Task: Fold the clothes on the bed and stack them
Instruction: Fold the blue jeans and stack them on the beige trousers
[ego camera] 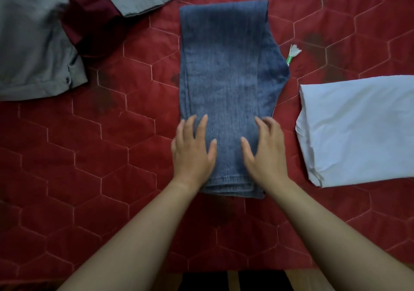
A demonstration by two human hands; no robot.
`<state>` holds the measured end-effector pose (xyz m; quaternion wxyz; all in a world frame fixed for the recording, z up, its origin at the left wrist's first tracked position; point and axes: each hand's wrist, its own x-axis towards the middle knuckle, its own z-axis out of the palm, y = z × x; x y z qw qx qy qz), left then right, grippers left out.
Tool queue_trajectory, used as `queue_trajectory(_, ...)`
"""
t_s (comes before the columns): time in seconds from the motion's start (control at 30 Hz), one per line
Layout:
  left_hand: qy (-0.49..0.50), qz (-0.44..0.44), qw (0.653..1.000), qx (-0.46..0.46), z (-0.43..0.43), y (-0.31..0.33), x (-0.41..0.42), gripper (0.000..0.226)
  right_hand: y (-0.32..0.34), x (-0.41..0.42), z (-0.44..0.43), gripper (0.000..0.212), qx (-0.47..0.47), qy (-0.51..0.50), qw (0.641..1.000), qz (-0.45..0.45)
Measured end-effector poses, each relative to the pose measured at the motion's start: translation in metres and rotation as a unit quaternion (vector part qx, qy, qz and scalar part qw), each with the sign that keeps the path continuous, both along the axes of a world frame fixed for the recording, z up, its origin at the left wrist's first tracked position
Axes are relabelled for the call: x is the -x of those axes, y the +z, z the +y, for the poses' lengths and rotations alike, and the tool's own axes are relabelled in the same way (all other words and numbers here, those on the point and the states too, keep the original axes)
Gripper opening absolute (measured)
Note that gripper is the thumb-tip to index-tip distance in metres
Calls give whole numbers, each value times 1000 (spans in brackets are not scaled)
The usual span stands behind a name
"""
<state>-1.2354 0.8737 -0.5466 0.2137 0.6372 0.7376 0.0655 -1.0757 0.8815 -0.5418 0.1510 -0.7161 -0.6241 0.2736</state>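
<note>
1. the jeans (226,84) are lying at the centre of the bed (89,156). they are folded lengthwise into a narrow strip running from 12 o'clock to 6 o'clock, with the hems at the 6 o'clock end, nearest the person.
2. the left hand (192,149) is resting flat on the strip's 9 o'clock edge, just above the hems. its fingers are lying straight and spread, gripping nothing.
3. the right hand (266,149) is resting flat on the 3 o'clock edge, opposite. its fingers are lying loosely extended, slightly blurred, gripping nothing.
4. both palms are probably pressing down to flatten the layers and keep the leg edges aligned.
5. the lengthwise fold is looking complete. the crosswise fold, hems toward 12 o'clock, is not yet made and is likely calling for a grip on the hem corners.
6. a white cloth (358,129) is lying folded at 3 o'clock, apart from the jeans, probably serving as the stack base.
7. a grey shirt (33,51) at 10 o'clock and a maroon garment (94,17) at 11 o'clock are lying loose and overlapping, apparently awaiting folding.
8. a green tassel (292,55) is showing at 2 o'clock, touching the jeans' edge. it is risking getting caught in the fold.
</note>
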Motion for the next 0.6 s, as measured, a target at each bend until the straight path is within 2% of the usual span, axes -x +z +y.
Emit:
queue_trajectory(0.13, -33, 27, 999, -1, 54, -32, -5, 57, -32, 13, 49, 53, -9, 131, 991, -38)
queue_trajectory(0.23, -69, 59, 996, 21, 85, -64, 0, 61, -68, 10, 69, 59, 21, 201, 973, -115)
queue_trajectory(0.33, -84, 60, 995, -18, 94, -85, 6, 62, -91, 11, 76, 62, 1, 195, 967, -167)
queue_trajectory(0.43, -82, 50, 994, -60, 92, -93, 9, 63, -96, 14, 74, 62, -15, 191, 967, -167)
queue_trajectory(0.6, -78, 51, 994, -48, 93, -92, 11, 63, -90, 10, 128, 60, -20, 193, 970, -146)
